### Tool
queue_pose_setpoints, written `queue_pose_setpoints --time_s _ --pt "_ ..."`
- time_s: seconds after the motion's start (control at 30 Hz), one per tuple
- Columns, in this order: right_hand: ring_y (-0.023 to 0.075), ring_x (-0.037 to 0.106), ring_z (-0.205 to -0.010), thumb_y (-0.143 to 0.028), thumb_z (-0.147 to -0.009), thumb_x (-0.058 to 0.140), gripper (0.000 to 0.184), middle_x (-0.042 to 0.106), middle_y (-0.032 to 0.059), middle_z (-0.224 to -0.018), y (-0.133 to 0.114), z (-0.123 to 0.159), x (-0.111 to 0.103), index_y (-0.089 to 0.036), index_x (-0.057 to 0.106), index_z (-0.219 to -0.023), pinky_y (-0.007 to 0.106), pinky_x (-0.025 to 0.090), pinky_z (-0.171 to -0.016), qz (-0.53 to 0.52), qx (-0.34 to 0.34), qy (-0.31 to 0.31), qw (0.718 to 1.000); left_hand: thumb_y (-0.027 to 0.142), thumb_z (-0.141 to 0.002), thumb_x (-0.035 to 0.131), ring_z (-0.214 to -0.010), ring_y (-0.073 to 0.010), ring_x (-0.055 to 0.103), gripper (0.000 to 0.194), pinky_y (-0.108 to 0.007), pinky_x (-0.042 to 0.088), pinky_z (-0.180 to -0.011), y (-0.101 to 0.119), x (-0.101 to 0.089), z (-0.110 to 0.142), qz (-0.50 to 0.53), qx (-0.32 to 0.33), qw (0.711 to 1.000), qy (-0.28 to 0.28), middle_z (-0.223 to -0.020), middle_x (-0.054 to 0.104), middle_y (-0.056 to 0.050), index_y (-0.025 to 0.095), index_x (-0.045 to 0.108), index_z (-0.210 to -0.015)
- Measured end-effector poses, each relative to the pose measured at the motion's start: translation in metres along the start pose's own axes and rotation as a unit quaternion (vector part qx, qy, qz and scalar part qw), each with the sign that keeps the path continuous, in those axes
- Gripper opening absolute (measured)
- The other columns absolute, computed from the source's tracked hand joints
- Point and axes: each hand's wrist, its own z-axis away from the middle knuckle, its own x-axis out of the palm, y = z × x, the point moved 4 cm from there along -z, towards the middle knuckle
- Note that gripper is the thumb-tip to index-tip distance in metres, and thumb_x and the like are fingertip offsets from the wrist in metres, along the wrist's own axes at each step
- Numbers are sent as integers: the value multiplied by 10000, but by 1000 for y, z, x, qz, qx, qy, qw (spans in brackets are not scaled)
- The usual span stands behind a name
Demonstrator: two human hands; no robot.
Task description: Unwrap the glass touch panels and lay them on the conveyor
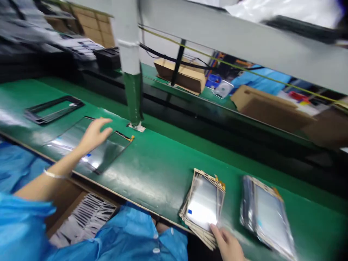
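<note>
My left hand [94, 135] hovers with fingers spread over a dark glass panel [108, 152] that lies flat on the green bench [152, 170]. It holds nothing. My right hand [227, 243] rests at the near edge of a stack of shiny film-covered panels [203, 203], thumb and fingers touching the stack's lower corner. A second stack of similar panels [268, 214] lies just to the right of it.
A black rectangular frame [53, 108] lies at the bench's left. A grey-green post [133, 72] stands behind the dark panel. Cardboard boxes [181, 74] sit on the far bench. An open carton of parts [87, 217] is below the near edge by my blue sleeve.
</note>
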Motion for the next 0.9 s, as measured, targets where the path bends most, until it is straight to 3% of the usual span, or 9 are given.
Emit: queue_pose_setpoints --time_s 0.1,0.17,0.23,0.33,0.47,0.53,0.7,0.83,0.9 --pt "155 408 -465 -709 -734 391 537 401 -8 -462 -2 -4 0 -228 306 -510 286 363 -471 11 2 -12 1000 230 -713 739 -1197 -219 500 275 -335 258 -1109 33 132 68 19 59 974 -218 -1166 648 -25 201 703 -984" --pt "151 384 -479 -677 -755 386 510 408 -10 -476 -8 -1 -2 -226 306 -531 271 321 -472 14 11 6 1000 291 -774 672 -1336 -253 355 375 -389 192 -1132 49 211 115 22 81 937 -339 -1364 511 -84 209 649 -1140" --pt "153 383 -497 -651 -769 393 488 423 -9 -489 -13 2 -4 -224 321 -544 263 298 -483 11 26 22 999 346 -765 665 -1393 -284 243 458 -436 100 -1146 52 269 143 37 16 934 -355 -1446 393 -149 158 613 -1180" --pt "151 383 -505 -638 -769 413 479 430 -12 -498 -17 5 -4 -221 326 -548 257 289 -489 -26 33 39 998 377 -745 662 -1412 -333 154 484 -501 -9 -1133 55 322 156 49 -19 939 -340 -1479 313 -197 124 597 -1152" --pt "141 389 -492 -628 -764 458 483 421 -25 -488 -13 4 -3 -218 336 -542 252 307 -491 -95 23 43 994 367 -760 639 -1430 -299 80 512 -450 37 -1150 71 343 162 94 -22 942 -320 -1521 211 -190 135 539 -1205" --pt "144 429 -504 -616 -746 513 439 456 -28 -516 -10 2 -4 -215 430 -587 252 343 -507 -132 22 60 989 383 -830 558 -1404 -273 222 555 -437 182 -1132 86 346 169 129 -22 933 -337 -1490 296 -182 164 432 -1323" --pt "165 539 -641 -624 -693 594 543 603 43 -761 -10 -6 -26 -155 588 -967 277 433 -588 -347 -7 175 921 463 -902 472 -1114 -267 599 732 -403 467 -903 114 343 193 325 -197 809 -448 -1287 560 -179 229 89 -1481" --pt "145 513 -560 -752 -664 540 668 612 73 -689 -27 -29 -52 -128 612 -889 228 312 -439 -568 16 33 822 494 -855 567 -1068 -291 623 759 -372 494 -836 124 314 197 333 -229 775 -486 -1273 571 -186 218 192 -1454" --pt "129 493 -502 -756 -607 598 638 590 62 -594 -43 -38 -66 -132 608 -743 220 282 -428 -588 14 -76 805 480 -878 542 -1053 -285 632 668 -370 493 -838 127 296 196 311 -214 767 -519 -1280 564 -191 209 260 -1420"
